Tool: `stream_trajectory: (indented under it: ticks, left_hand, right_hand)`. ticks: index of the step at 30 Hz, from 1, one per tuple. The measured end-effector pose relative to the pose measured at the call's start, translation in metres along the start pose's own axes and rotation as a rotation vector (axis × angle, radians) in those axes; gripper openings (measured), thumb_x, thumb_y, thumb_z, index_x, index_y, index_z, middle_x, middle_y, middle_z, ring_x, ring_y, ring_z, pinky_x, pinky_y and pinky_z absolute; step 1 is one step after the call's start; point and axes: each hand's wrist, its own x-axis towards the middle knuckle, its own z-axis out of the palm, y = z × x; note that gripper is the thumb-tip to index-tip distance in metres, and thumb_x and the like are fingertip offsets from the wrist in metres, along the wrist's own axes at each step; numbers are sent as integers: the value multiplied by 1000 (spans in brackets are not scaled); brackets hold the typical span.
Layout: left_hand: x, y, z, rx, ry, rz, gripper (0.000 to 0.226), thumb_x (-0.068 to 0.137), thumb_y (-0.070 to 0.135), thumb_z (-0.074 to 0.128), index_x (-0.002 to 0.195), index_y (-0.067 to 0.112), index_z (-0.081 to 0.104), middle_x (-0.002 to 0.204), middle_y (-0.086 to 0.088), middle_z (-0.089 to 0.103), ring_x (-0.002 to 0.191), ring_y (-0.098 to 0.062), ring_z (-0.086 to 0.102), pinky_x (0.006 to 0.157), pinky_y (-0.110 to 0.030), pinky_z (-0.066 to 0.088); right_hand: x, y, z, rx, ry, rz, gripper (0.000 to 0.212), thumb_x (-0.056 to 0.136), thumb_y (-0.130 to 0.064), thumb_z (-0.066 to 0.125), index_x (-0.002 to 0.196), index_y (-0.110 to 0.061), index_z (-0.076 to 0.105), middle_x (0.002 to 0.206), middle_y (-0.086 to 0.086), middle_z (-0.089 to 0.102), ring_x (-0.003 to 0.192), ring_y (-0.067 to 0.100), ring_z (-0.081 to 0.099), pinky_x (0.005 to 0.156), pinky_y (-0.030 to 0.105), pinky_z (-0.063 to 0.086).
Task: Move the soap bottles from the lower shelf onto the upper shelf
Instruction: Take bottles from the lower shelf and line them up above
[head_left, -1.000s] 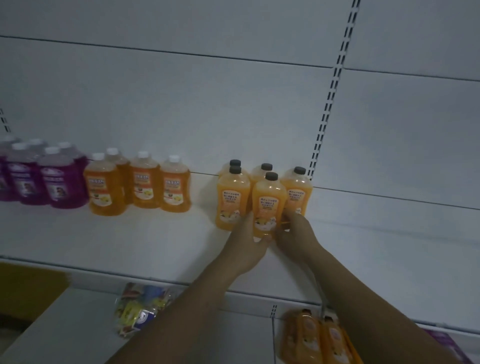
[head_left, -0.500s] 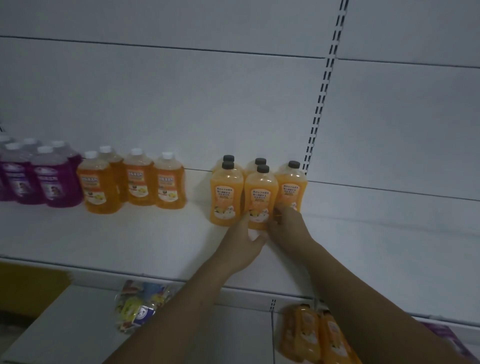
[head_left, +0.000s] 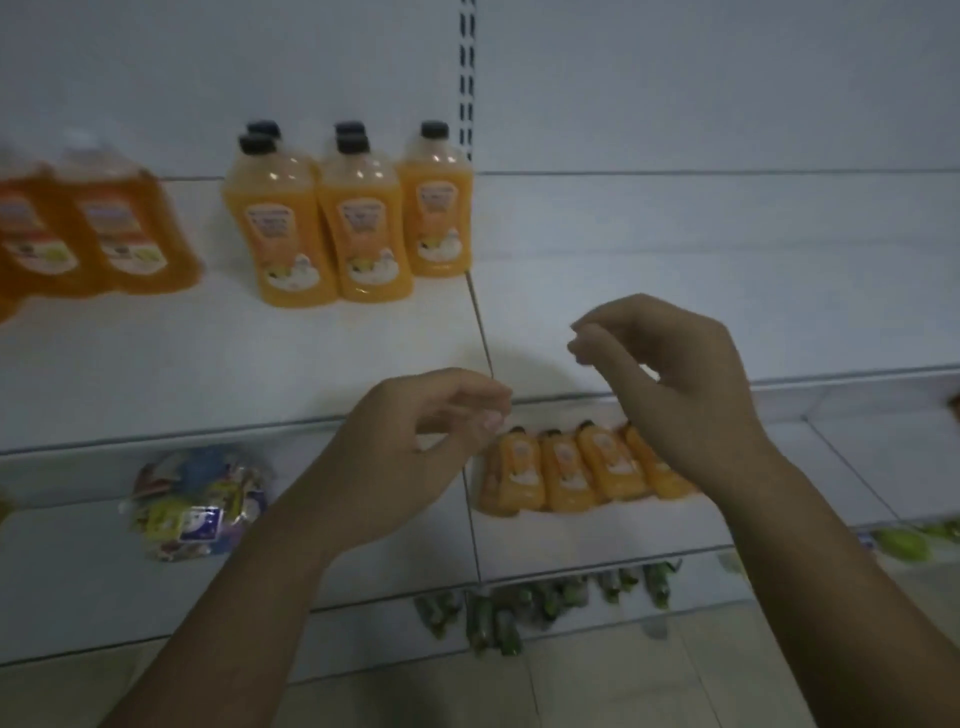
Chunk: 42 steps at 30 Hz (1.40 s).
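Now, both hands have come off the cluster of soap bottles (head_left: 358, 218) they were nudging half a second back, and the view has dipped downward. That batch of five looks settled, standing upright on the upper shelf (head_left: 208, 374) close to the back wall. The left hand (head_left: 415, 447) hangs over the shelf's front edge, fingers loosely curled with the thumb near the fingertips, gripping nothing. The right hand (head_left: 670, 374) hovers a little higher and further right, and it's the same story: fingers loosely bent, empty, touching no bottle. Below them, on the lower shelf (head_left: 597, 535), a row of matching bottles (head_left: 571, 473) waits side by side, four that I can count, partly hidden behind the right wrist. So the job looks roughly half done, and the next reach likely goes down to that row. Darker orange bottles (head_left: 104, 234) stand blurred at the upper left, and a bag of packets (head_left: 197, 504) lies lower left.
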Motion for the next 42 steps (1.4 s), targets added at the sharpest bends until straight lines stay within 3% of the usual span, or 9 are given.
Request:
stream_trajectory:
  ticks: [7,12,17,22,24,27,34,38,42]
  left_hand:
    - [-6,-90,98,58,-313,-289,16,98,32,69,110,31,78,101,18,77,95,1,72,90,-27,58]
    - [22,-175,158,138,-270,-537,25,100,25,65,122,18,72,115,8,69,103,-10,65,84,-19,48]
    - [73,-225,192,131,-130,-736,16,99,18,63,105,7,71,108,-16,70,97,-27,65,60,-19,40]
    - [110,-283,223,25,-6,-893,49,83,56,77,103,11,76,88,-2,72,79,-15,68,61,-25,46]
    - [118,-303,234,-6,5,-940,51,83,60,75,107,14,73,88,0,69,78,-13,66,66,-27,52]
    - [125,-332,241,-33,48,-1018,45,90,50,71,108,8,70,105,-13,73,91,-28,71,88,-44,62]
    - [121,-339,237,-352,221,-1111,51,65,30,99,102,6,74,99,-14,78,78,-27,78,68,-46,66]
    - [94,-302,217,-495,209,-1012,30,74,8,90,102,7,77,109,-16,77,95,-29,77,88,-46,63]
    - [47,-252,186,-600,128,-822,28,82,-2,80,104,14,78,111,-12,78,102,-28,76,88,-37,62]
  right_hand:
    - [-100,99,10,51,-18,242,35,104,-25,59,72,-14,68,68,2,66,67,22,66,63,48,53]
    - [-119,210,68,28,-189,635,14,97,-27,68,100,-14,73,93,-2,72,84,13,68,73,30,54]
    - [-104,306,144,18,-459,892,54,95,-37,69,138,-7,56,132,7,62,123,28,60,93,30,45]
    - [-89,356,194,29,-395,880,33,94,-24,65,123,-10,60,105,4,66,95,26,65,64,23,45]
    - [-87,375,210,127,-348,906,33,94,-27,65,123,-13,57,107,5,67,97,25,67,66,21,48]
    - [-80,387,224,238,-300,981,29,98,-25,61,122,-11,56,101,4,63,88,22,65,62,19,45]
    - [-77,370,210,101,-216,1071,29,103,-36,54,88,-11,59,79,4,59,70,19,57,57,28,43]
    - [-97,351,196,160,-122,1083,20,93,-28,68,95,-9,73,85,9,72,78,30,68,59,31,52]
    - [-121,304,173,342,-123,995,34,87,-23,80,117,-9,72,104,9,77,90,27,71,69,31,55]
